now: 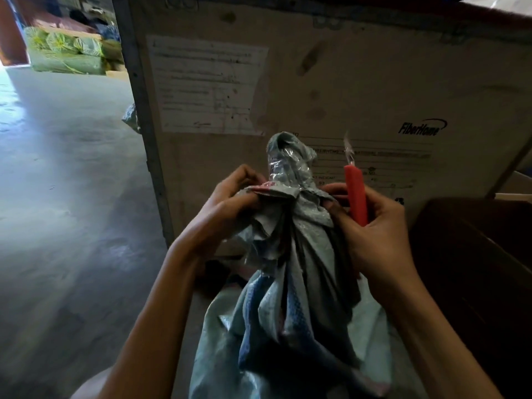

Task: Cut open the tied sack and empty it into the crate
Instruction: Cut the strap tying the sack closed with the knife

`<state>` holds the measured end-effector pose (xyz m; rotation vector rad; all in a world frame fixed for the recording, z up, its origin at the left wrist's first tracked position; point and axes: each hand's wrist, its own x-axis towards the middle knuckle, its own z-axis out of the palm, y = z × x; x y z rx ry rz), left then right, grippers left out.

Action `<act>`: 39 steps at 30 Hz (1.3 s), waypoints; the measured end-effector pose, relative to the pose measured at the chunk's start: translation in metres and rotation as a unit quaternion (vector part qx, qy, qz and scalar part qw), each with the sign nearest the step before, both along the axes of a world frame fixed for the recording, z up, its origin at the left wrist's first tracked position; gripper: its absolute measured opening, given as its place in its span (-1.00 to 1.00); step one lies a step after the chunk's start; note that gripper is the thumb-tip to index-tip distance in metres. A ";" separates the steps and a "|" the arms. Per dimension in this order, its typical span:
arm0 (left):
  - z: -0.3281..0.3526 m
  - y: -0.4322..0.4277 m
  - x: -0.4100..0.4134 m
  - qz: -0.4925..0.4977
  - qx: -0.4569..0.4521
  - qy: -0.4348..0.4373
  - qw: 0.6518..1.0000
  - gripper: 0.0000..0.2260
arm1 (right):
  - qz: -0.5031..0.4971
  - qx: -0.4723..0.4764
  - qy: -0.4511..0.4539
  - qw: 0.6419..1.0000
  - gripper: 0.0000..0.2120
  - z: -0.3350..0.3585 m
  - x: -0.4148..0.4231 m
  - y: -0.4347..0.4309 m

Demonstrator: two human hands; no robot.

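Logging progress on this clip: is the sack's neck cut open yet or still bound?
Still bound: clear tape wraps the bunched neck of the sack; the knife points up, beside it.

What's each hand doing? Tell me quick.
Left hand: closed on the sack neck.
Right hand: holding the red cutter, fingers pinching the sack.

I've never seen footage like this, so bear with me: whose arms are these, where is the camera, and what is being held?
No machine here: a person wears a camera on the head, looking down at their own two hands. The left hand grips the gathered neck of a woven sack, which is wrapped with clear tape. The right hand holds a red cutter, blade pointing up, while also pinching the sack. Behind stands a large cardboard box on a concrete floor.
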<state>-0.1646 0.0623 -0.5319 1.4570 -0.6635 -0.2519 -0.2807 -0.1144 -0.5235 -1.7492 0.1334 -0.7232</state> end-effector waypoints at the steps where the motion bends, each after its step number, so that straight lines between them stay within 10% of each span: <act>1: -0.003 0.003 0.000 -0.060 -0.025 0.049 0.997 -0.57 | -0.001 0.000 -0.001 1.000 -0.89 0.000 -0.001 0.000; 4: -0.007 0.008 0.002 -0.104 -0.077 0.169 0.977 -0.10 | 0.011 -0.010 0.009 1.000 -0.83 0.002 -0.004 -0.002; 10: 0.002 -0.009 -0.003 0.016 -0.041 0.178 0.983 -0.51 | 0.011 0.025 0.070 0.997 -0.72 0.001 -0.004 -0.003; 16: -0.003 -0.020 0.002 0.117 -0.110 0.187 0.969 -0.56 | -0.025 0.014 0.064 0.998 -0.75 0.012 -0.012 -0.010; 25: -0.004 -0.031 -0.005 0.184 -0.081 0.052 0.978 -0.45 | -0.136 -0.274 -0.004 0.952 -0.80 -0.006 -0.005 0.012; 39: -0.013 -0.040 -0.003 0.199 -0.032 -0.069 0.977 -0.50 | -0.151 -0.273 -0.026 0.950 -0.83 -0.008 -0.002 0.012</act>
